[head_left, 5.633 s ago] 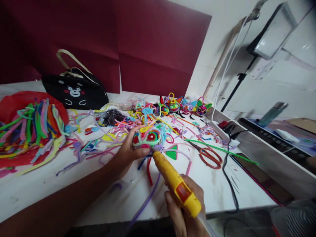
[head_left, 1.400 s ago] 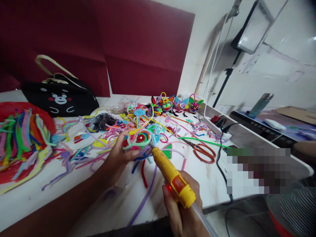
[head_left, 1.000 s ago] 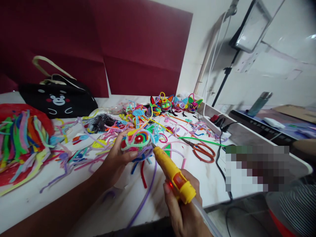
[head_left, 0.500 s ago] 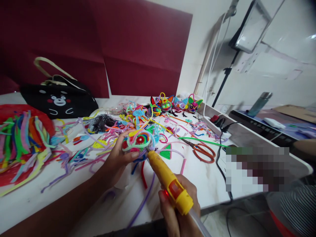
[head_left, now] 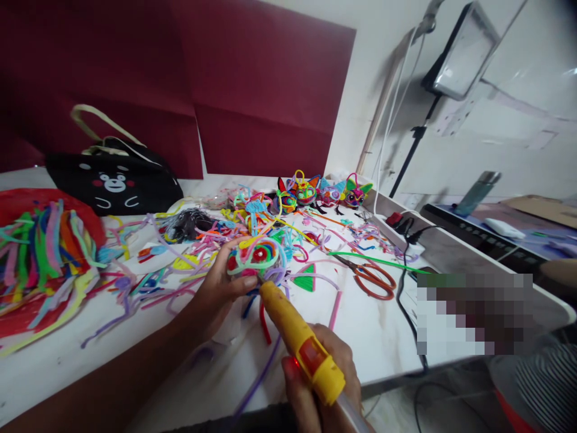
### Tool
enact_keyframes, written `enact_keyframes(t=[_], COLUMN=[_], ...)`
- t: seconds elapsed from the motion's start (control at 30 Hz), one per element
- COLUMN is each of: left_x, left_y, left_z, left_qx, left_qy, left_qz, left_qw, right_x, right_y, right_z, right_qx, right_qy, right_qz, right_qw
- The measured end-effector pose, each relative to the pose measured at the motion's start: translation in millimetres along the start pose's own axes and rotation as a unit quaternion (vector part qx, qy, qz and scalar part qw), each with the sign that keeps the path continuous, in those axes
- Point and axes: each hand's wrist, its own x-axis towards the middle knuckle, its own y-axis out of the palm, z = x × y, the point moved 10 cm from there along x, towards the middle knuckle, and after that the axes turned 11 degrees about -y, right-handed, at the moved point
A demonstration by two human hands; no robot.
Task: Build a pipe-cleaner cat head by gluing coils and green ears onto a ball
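A round ornament of colourful pipe cleaners is held in my left hand, with the thumb across its lower front. My right hand is wrapped round a yellow glue gun, on which a red light glows beside the thumb. The gun's nozzle meets the lower right side of the ornament; whether it touches cannot be made out. A red pipe cleaner piece and a long purple pipe cleaner lie below the ornament. Just to the right is a green triangular piece with a pink edge.
Orange-handled scissors lie on the right of the white table. Several finished-looking pipe cleaner ornaments stand at the back. A red bag with pipe cleaner strips and a black bag are at left. Cables run by a power strip.
The glue gun's nozzle has shifted slightly left and down along the ornament, and my right hand with it. My left hand still holds the ornament. The whole view has shifted a little.
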Motion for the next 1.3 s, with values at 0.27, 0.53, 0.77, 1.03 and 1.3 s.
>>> enact_keyframes(t=[0.27, 0.53, 0.77, 1.03, 1.3], left_x=[1, 0, 1, 0, 3], left_y=[-1.1, -0.8, -2.9, -2.0, -2.6], left_z=[1, -1, 1, 1, 1], left_qx=[-0.008, -0.020, -0.015, -0.006, -0.004], left_qy=[0.007, 0.012, 0.004, -0.005, 0.003], left_qz=[0.002, 0.000, -0.004, -0.001, 0.012], left_qw=[1.000, 1.000, 1.000, 1.000, 1.000], right_x=[-1, -1, -7, -8, -7], right_y=[-2, -5, -7, -7, -7], right_z=[-3, -6, -17, -22, -23], right_qx=[0.004, -0.010, -0.014, 0.002, -0.005], right_qy=[0.012, 0.025, 0.058, 0.048, 0.060], right_qz=[-0.005, 0.011, 0.041, 0.048, 0.057], right_qw=[1.000, 1.000, 0.997, 0.998, 0.997])
